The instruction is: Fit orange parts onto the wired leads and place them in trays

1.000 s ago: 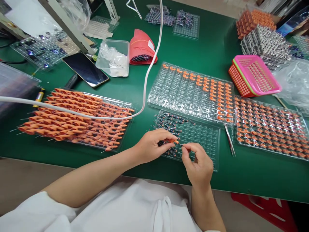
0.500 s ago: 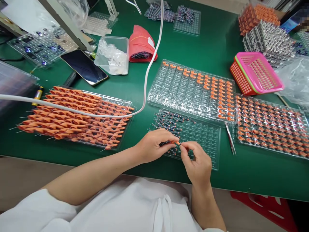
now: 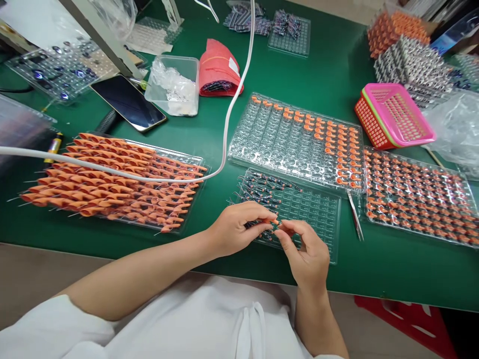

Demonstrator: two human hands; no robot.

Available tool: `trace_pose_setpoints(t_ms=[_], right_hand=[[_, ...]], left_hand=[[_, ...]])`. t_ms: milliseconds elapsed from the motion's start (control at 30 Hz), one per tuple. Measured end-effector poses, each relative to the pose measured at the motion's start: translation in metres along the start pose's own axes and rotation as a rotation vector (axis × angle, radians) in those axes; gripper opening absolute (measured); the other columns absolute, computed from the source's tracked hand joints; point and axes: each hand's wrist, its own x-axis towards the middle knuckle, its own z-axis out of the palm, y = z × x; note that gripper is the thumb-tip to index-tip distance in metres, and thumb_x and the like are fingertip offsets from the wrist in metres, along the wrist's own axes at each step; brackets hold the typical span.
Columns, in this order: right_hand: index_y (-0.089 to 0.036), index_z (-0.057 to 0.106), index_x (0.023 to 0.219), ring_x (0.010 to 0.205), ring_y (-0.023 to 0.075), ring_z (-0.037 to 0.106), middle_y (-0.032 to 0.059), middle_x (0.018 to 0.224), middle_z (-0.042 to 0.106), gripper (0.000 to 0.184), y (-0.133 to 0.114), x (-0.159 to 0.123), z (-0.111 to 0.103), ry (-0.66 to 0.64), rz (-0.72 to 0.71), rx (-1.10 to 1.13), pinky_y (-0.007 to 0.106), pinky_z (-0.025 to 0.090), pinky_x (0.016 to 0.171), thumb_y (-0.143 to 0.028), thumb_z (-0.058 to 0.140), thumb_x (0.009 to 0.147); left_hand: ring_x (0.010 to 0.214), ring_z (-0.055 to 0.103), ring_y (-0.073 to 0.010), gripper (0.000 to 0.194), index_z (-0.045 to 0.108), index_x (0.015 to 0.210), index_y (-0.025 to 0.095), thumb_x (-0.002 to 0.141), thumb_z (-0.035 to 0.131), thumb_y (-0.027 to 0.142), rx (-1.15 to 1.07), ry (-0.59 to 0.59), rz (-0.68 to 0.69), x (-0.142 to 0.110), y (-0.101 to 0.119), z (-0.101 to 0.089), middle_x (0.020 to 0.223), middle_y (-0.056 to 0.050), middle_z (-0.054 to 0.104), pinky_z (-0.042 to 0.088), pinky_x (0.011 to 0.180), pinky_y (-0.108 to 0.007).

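L hand point(image 3: 239, 228) pinches sm. orange pc point(image 3: 275, 221) over clear tray point(image 3: 318, 212); R hand point(image 3: 309, 249) has fingertips at pc's right end, can't tell what they grip. Tray: dark parts point(image 3: 262, 188) left, free cells right. Big tray point(image 3: 277, 142) close along far edge, tweezers point(image 3: 355, 217) just off right edge. Bare table point(image 3: 219, 199) left, up to orange stack point(image 3: 97, 182).

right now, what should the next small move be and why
Perhaps steady the left hand, which pinches a small orange piece, so the right hand can work at its end: both hands nearly meet there, though whether the right grips anything is unclear.
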Motion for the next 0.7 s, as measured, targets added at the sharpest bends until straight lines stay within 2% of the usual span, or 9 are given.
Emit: trace_pose_setpoints(t_ms=[133,367,700], right_hand=[[-0.022,0.067,0.099,0.076,0.0149,0.066,0.0024,0.088,0.07,0.015,-0.0016,0.0012,0.0008,0.015,-0.034,0.048,0.028,0.055,0.066,-0.013,0.064,0.088],[-0.022,0.068,0.096,0.076,0.0152,0.068,0.002,0.087,0.071,0.015,-0.0037,-0.0005,0.0025,0.043,-0.044,0.05,0.027,0.055,0.065,-0.01,0.064,0.087],[-0.021,0.069,0.094,0.071,0.0148,0.067,0.0022,0.085,0.071,0.013,-0.0048,-0.0021,0.0011,0.029,-0.036,0.016,0.025,0.053,0.058,-0.012,0.065,0.087]], left_hand=[[0.086,0.069,-0.0168,0.015,0.069,0.104,0.019,0.092,0.06,0.018,0.009,0.009,0.065,-0.0015,-0.0001,0.0004,0.093,-0.007,0.075,0.056,0.08,-0.028],[0.09,0.069,-0.0157,0.024,0.066,0.109,0.019,0.089,0.06,0.007,0.029,0.046,0.224,-0.003,-0.0006,0.0014,0.097,-0.007,0.074,0.056,0.083,-0.028],[0.088,0.07,-0.0162,0.027,0.067,0.11,0.02,0.088,0.061,0.005,0.027,0.058,0.255,-0.0034,-0.0002,0.0015,0.096,-0.008,0.074,0.057,0.082,-0.027]])
